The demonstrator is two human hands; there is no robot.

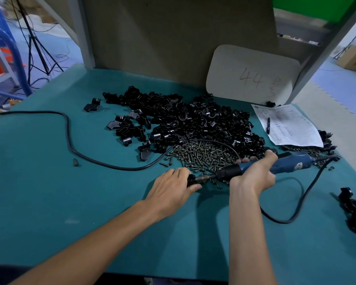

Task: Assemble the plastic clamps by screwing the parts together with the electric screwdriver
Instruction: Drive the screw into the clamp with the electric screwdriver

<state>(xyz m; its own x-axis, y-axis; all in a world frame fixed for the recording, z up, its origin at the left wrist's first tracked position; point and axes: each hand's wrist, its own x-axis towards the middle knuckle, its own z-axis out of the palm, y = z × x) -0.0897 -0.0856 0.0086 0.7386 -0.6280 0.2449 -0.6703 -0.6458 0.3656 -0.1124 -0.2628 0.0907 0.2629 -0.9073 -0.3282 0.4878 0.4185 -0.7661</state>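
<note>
Screw-driving step. My left hand [173, 186] curls round clamp [191, 180]. My right hand [253, 173] wraps electric screwdriver [286, 164], its bit meeting clamp just past left fingertips. Screw pile [203, 155] lies just behind bit. Next, I judge: hold bit square, seat screw.

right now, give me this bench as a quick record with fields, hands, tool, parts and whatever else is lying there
left hand: left hand holds a black clamp part low over the green mat
right hand: right hand grips the electric screwdriver
tool: nearly level, its bit at the held part
stock: pile of clamp parts; heap of screws in front of it
right edge: a few black clamps, apart from the pile
other: paper form with pen on it; card marked 44; black cord
</note>
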